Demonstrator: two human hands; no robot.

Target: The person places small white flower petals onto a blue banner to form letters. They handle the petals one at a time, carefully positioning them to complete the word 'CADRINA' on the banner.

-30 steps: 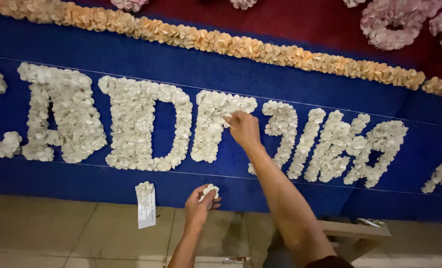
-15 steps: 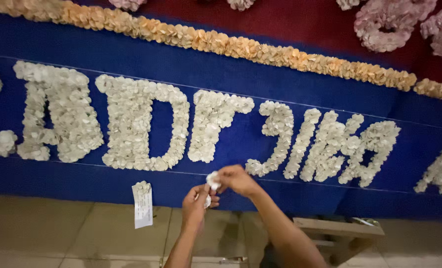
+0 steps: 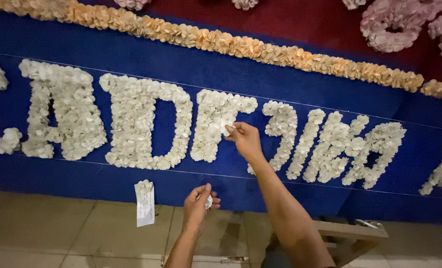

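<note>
Blue board (image 3: 290,84) with letters built from small white paper flowers, seen from above the worker. The right hand (image 3: 245,140) reaches up to the letter near the middle of the board (image 3: 216,126), thumb and fingertips pinched on a single white paper flower (image 3: 227,130) that touches the letter's right edge; the pinch appears to let one flower be pressed into a gap without disturbing its neighbours. The left hand (image 3: 198,203) is held low, just below the board's bottom edge, fingers curled loosely round a small clutch of white flowers (image 3: 209,202), seemingly a supply kept close at hand. A paper slip (image 3: 145,203) topped with flowers hangs at the board's lower edge, left of that hand. An orange flower border (image 3: 260,49) runs along the board's top; pink flower shapes (image 3: 389,25) lie above it on red backing. A wooden stool (image 3: 350,233) stands below the board, to the right.
</note>
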